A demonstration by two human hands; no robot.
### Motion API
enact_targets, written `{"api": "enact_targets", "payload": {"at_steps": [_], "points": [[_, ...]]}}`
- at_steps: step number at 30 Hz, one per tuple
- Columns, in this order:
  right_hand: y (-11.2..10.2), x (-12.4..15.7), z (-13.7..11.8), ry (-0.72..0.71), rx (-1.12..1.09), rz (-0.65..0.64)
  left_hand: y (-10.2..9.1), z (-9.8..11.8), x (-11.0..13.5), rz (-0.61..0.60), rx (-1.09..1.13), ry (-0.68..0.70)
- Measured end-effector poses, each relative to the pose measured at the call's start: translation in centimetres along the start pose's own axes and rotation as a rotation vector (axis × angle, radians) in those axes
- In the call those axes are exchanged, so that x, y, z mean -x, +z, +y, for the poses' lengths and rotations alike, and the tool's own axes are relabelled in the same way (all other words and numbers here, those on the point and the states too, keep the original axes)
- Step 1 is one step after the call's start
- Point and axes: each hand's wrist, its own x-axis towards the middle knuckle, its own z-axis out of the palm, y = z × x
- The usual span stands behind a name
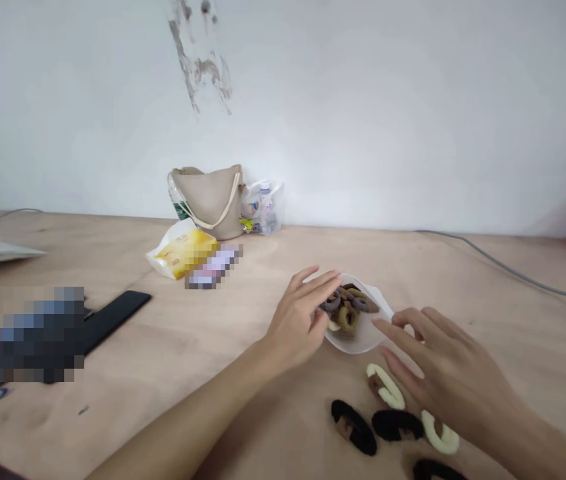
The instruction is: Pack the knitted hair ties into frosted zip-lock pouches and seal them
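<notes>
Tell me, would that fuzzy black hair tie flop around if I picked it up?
The fuzzy black hair tie looks soft, so it would probably droop rather than stay stiff. Its fluffy bulk suggests it is light for its size. Lying flat, it would likely slide, not roll.

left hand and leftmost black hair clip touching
Apart: the head view shows bare table between the left hand and the clip.

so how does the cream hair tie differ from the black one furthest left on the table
The cream fuzzy hair tie is pale, the black fuzzy hair tie dark. The cream one looks slimmer, the black one thicker. The cream one lies closer to the white dish than the black one. Both are looped, show a brown patch, and lie on the wooden table.
</notes>
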Motion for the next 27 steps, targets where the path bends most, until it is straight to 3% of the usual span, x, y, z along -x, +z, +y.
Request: {"api": "enact_targets", "payload": {"at_steps": [3, 6, 8, 11, 14, 19, 21, 27], "points": [[-0.4, 1.3, -0.2, 0.030, -0.179, -0.073, 0.1, 0.0, 0.0, -0.002, 0.007, -0.007], [-0.5, 2.3, -0.8, 0.145, -0.382, -0.286, 0.2, 0.0, 0.0, -0.004, 0.012, -0.016], [-0.2, 2.6, -1.5, 0.211, -0.395, -0.388, 0.2, 0.0, 0.1, -0.009, 0.012, -0.019], [0.4, 2.4, -2.3, 0.194, -0.327, -0.411, 0.2, 0.0, 0.1, -0.014, 0.007, -0.010], [0.5, 2.1, -2.3, 0.097, -0.293, -0.348, 0.3, -0.1, 0.2, -0.015, 0.005, -0.007], [-0.1, 1.0, -1.2, -0.168, -0.249, 0.020, 0.3, 0.0, 0.1, -0.011, 0.018, -0.008], [0.2, 0.0, -0.9, -0.177, -0.197, 0.103, 0.2, 0.1, 0.1, -0.018, 0.027, -0.008], [3.8, -3.2, -1.7, -0.054, -0.065, 0.031, 0.0, 0.3, 0.1, -0.039, 0.047, -0.040]]}}
